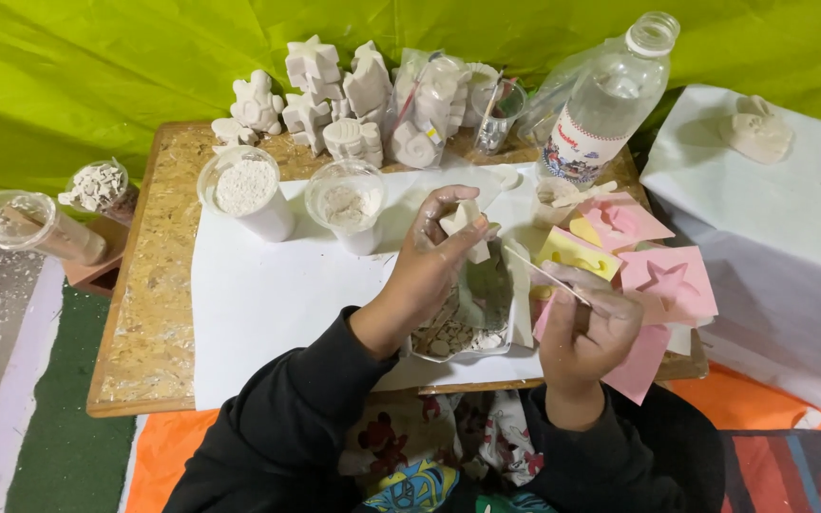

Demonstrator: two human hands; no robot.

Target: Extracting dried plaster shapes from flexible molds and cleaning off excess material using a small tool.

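My left hand [434, 256] is shut on a small white plaster star figure [464, 224], held above a clear plastic tray [472, 318] that contains plaster scraps. My right hand [586, 328] grips a thin wooden stick [544, 274] whose tip points up-left toward the figure. Both hands hover over a white paper sheet [277, 294] covering a low chipboard table [149, 313].
Two clear cups of white powder [244, 190] [347, 204] stand on the paper. Several white plaster figures [334, 104] line the back edge. A clear plastic bottle [605, 104] leans at right, with pink and yellow moulds [667, 280] beside it. A white-draped surface [781, 228] sits far right.
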